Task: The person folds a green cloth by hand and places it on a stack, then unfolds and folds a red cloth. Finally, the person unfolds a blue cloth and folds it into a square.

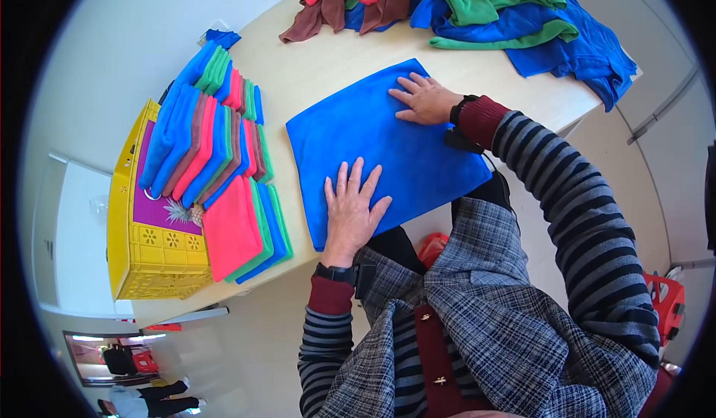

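A blue cloth [373, 149] lies spread out on the table in front of me, its near edge reaching the table's front edge. My left hand [353, 208] rests flat on its near left part, fingers spread. Toward the far right corner, my right hand [426, 101] presses on the same cloth with fingers apart. Neither hand grips anything. Dark bands with small devices sit on both wrists.
Left of the cloth stand stacks of folded cloths [233, 228] in red, green, blue and brown, beside a yellow plastic basket [160, 265]. A loose heap of cloths [492, 11] covers the table's [261, 52] far right side. A red stool [666, 306] stands at right.
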A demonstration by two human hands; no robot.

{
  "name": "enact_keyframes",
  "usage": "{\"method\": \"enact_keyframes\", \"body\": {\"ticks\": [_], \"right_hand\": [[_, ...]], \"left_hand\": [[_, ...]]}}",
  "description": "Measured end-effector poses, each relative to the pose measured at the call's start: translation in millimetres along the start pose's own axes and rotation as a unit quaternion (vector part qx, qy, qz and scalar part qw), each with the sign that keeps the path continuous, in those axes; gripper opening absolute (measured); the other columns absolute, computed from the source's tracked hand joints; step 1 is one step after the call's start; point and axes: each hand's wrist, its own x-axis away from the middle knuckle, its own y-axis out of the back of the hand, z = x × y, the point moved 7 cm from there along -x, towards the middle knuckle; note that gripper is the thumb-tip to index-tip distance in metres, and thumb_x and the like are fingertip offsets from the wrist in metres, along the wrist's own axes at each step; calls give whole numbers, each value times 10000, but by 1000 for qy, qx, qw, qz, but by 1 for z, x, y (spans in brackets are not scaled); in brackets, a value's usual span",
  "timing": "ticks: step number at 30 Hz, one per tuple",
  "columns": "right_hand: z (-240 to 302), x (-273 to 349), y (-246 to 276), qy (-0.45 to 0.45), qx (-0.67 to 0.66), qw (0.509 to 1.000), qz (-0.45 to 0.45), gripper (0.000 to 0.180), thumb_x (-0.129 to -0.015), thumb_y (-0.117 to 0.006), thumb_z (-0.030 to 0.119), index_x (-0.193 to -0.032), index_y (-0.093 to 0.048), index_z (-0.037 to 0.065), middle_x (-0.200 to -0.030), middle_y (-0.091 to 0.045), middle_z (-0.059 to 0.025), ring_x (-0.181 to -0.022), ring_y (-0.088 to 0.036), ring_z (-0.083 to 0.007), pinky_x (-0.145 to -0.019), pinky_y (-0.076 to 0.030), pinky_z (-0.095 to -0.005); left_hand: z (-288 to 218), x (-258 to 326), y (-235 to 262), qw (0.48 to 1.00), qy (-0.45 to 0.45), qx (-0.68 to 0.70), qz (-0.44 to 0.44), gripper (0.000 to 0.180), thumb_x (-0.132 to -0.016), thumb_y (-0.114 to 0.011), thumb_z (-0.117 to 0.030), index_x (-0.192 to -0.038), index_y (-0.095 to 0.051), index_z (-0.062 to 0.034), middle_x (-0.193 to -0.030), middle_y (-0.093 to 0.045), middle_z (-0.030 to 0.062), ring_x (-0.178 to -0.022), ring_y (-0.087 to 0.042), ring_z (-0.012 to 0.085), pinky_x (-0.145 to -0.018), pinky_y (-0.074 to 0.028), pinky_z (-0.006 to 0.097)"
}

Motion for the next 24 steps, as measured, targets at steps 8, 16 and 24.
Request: {"method": "enact_keyframes", "body": {"ticks": [8,16,24], "right_hand": [[-37,-45,14,-84,15,996,5,708,-969,-469,613,-1531,-397,189,-1557,-385,-171,-1454,-328,-392,-1157,-300,-566],[28,-58,4,63,-43,992,-97,696,-992,-513,506,-1517,-388,66,-1546,-388,-240,-1432,-346,-435,-1180,-303,-505],[-22,-80,-24,6,-2,995,-98,690,-1000,-515,472,-1562,-299,135,-1593,-318,-196,-1441,-323,-446,-1151,-302,-585]], "left_hand": [[5,-6,6,1000,5,26,-7,581,-960,-603,-432,-1485,-483,-216,-1583,-360,142,-1476,-274,387,-1191,-161,594],[15,3,29,997,16,48,58,664,-893,-655,-458,-1451,-508,-128,-1535,-409,203,-1429,-335,411,-1136,-255,568],[56,-127,-4,994,65,58,-66,605,-907,-636,-434,-1409,-543,-110,-1529,-412,207,-1419,-358,411,-1151,-243,601]]}}
